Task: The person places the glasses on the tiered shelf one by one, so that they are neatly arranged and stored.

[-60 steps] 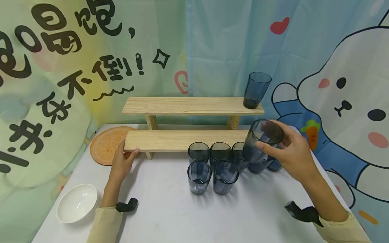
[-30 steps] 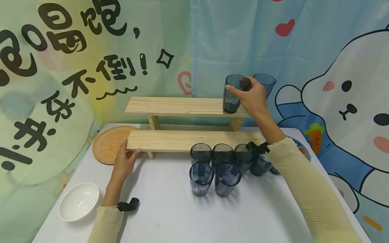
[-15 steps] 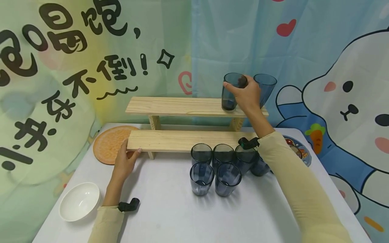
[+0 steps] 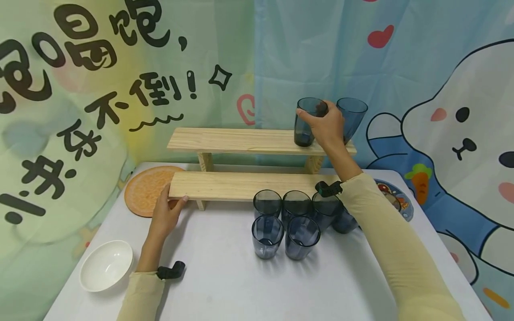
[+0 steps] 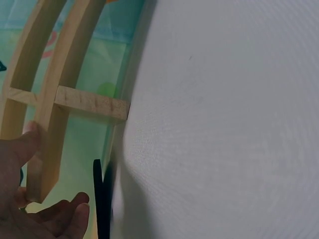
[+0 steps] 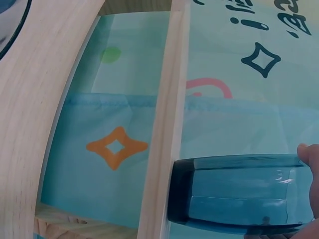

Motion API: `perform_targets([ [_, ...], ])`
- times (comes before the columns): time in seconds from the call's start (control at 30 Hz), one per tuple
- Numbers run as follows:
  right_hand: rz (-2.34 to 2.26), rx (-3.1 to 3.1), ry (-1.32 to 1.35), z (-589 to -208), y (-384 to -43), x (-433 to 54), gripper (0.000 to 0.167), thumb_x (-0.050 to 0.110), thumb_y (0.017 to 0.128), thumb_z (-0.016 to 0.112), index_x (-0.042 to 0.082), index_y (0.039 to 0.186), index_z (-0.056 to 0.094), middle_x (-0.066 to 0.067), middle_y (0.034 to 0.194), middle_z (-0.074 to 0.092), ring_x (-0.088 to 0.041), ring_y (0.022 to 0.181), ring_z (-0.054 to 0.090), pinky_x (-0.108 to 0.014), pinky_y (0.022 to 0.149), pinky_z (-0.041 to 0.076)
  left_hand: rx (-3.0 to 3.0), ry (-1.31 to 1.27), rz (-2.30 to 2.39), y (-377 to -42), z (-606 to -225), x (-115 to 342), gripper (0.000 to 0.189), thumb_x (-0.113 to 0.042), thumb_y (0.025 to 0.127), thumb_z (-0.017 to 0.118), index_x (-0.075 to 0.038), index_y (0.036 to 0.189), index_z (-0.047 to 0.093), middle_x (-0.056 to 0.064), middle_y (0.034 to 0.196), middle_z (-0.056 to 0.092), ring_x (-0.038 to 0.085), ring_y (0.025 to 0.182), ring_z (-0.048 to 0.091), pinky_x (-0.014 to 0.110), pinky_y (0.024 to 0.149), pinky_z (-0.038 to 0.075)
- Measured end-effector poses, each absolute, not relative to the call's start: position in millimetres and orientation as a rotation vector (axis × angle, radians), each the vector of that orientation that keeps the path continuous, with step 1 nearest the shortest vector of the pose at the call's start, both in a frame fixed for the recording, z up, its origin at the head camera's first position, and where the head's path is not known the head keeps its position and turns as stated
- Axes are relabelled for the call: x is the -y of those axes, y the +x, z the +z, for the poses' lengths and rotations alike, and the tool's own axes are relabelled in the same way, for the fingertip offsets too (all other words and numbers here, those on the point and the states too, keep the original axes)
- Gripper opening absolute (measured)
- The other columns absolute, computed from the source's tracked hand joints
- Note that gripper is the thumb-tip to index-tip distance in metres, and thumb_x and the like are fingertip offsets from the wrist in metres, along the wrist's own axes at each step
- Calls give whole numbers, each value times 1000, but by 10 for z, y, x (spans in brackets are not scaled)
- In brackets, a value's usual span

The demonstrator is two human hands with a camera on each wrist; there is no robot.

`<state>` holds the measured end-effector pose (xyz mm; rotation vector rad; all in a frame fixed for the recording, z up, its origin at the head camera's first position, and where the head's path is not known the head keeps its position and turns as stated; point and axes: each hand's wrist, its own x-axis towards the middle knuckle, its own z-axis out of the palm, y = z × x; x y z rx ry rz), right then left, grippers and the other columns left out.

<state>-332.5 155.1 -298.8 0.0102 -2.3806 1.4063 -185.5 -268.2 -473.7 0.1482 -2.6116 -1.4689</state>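
- Change noted: two seconds ago the held glass [image 4: 302, 133] was in the air at the right, above the grouped glasses [image 4: 267, 238]. It now stands upright with its base apparently on the upper board [image 4: 233, 139], towards the right end.
- Over the last half second, glass and hand show almost no shift in the head view.
- Location: the held glass is just left of the first glass [image 4: 354, 118], also on the upper board. The hand fills the space between, so whether the two touch cannot be determined.
- Bearing on the work: a second glass appears seated on the upper board, but the placement is judged incomplete until it is let go. At least six grouped glasses remain on the table [image 4: 221, 276].
- Right grip [image 4: 327, 127]: grasping the held glass, fingers curled about its upper part from the right, thumb at the near side close to the rim.
- Right forearm: reaching forward and inward, sleeve [image 4: 385, 232] passing over the table and partly covering the rear glasses.
- Left grip [image 4: 165, 211]: pinching the left end of the lower board [image 4: 229, 185], thumb on the board and remaining fingers loosely bent beyond it. Position unchanged across the period; judged to be steadying the stand.
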Motion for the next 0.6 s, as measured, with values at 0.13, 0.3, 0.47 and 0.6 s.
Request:
perform_targets([
  [0.13, 1412, 2407, 21, -2997, -3316, -1558, 92, 55, 94, 76, 7, 161, 37, -17, 148, 52, -34, 136, 52, -51, 109, 46, 2613, 154, -1474, -1845, -4725, 2675, 81, -29, 110, 59, 0, 168, 10, 33, 160, 33, 47, 138, 53, 54, 112, 48],
  [0.3, 1407, 2451, 35, -2993, -3294, -1585, 100, 56, 94, 75, 9, 167, 26, -18, 159, 44, -36, 144, 46, -54, 113, 44, 2606, 151, -1486, -1847, -4723, 2671, 81, -29, 110, 59, -1, 168, 11, 33, 160, 34, 47, 138, 53, 54, 113, 48],
  [0.47, 1381, 2478, 75, -2973, -3223, -1631, 106, 56, 94, 75, 10, 170, 16, -16, 170, 31, -34, 155, 34, -53, 121, 38, 2603, 131, -1492, -1846, -4723, 2659, 81, -29, 110, 59, 0, 168, 11, 33, 159, 35, 48, 139, 53, 55, 113, 48],
  [0.6, 1319, 2476, 134, -2921, -3134, -1644, 103, 56, 97, 71, 10, 170, 14, -12, 175, 21, -31, 161, 24, -53, 127, 30, 2611, 140, -1483, -1834, -4716, 2652, 81, -29, 110, 59, 0, 168, 10, 34, 159, 34, 48, 139, 52, 55, 113, 47],
])
